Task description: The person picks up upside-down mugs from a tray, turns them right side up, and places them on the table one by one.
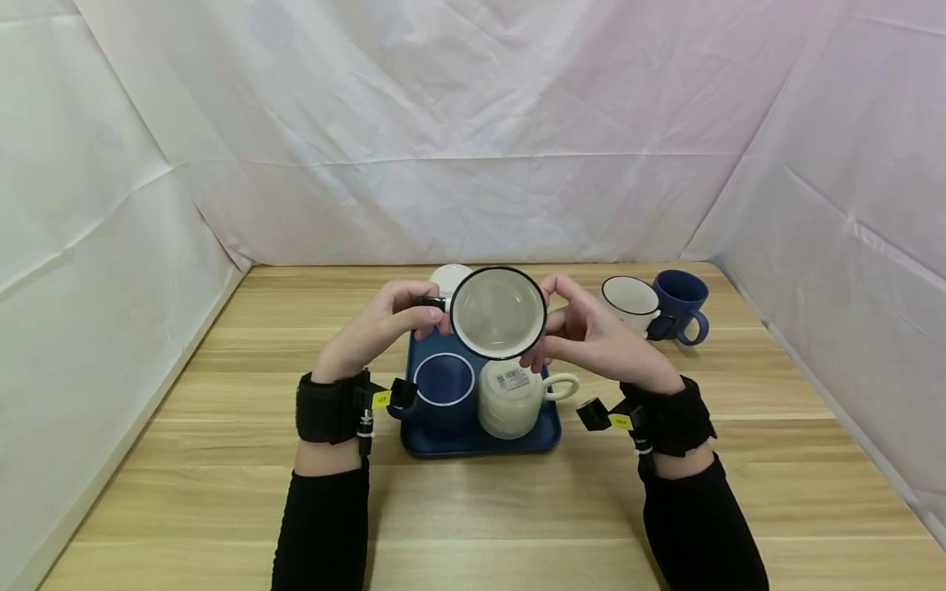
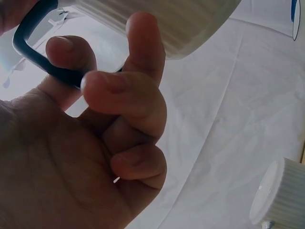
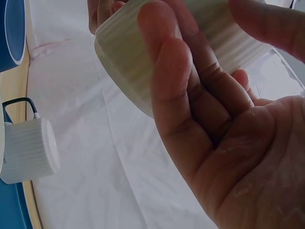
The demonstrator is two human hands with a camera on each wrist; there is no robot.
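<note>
Centrally, above a dark blue tray point(image 1: 473, 443), the left hand point(image 1: 384, 324) pinches the dark handle point(image 2: 33, 47) of a rigid, breakable ribbed white ceramic mug point(image 1: 498, 313) while right hand point(image 1: 591, 336) fingers curl round its likely slick body.

I see the tray point(image 1: 543, 433) at table centre with two mugs point(image 1: 443, 394) side by side on it; two more mugs point(image 1: 631, 304) stand well off to its right.
</note>
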